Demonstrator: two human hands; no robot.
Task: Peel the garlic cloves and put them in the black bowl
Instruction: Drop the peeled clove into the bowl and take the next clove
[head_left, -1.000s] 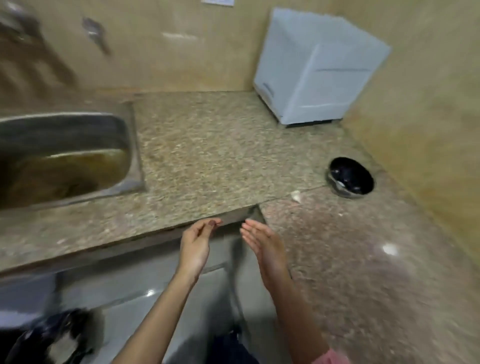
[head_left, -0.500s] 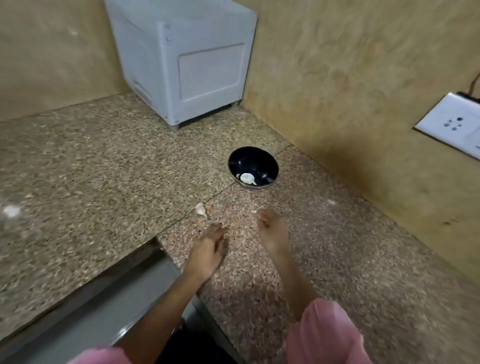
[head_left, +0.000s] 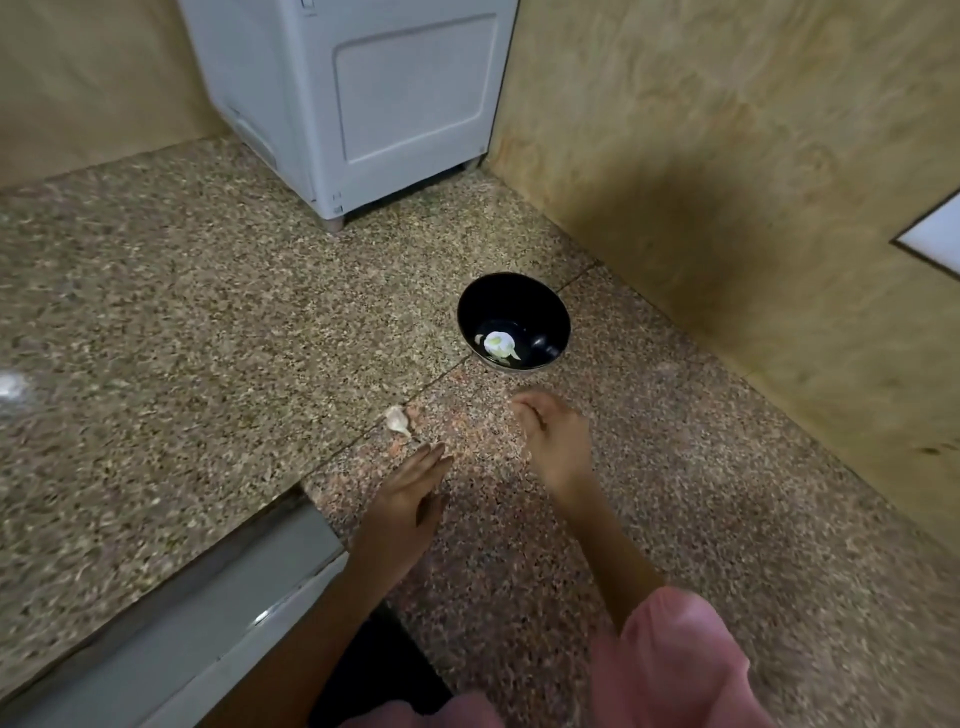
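A black bowl stands on the speckled counter near the corner wall, with a pale garlic clove lying in its bottom. One unpeeled garlic clove lies on the counter to the left and in front of the bowl. My left hand hovers flat just below that clove, fingers stretched out, holding nothing. My right hand is in front of the bowl with its fingers curled downward; whether anything sits under them is hidden.
A grey box-shaped appliance stands at the back against the wall. Tan walls close the corner at the right, with a white socket plate. The counter edge drops off at lower left.
The view swung right from the sink to the corner. Both hands moved from the counter edge out over the counter toward the bowl and the loose clove.
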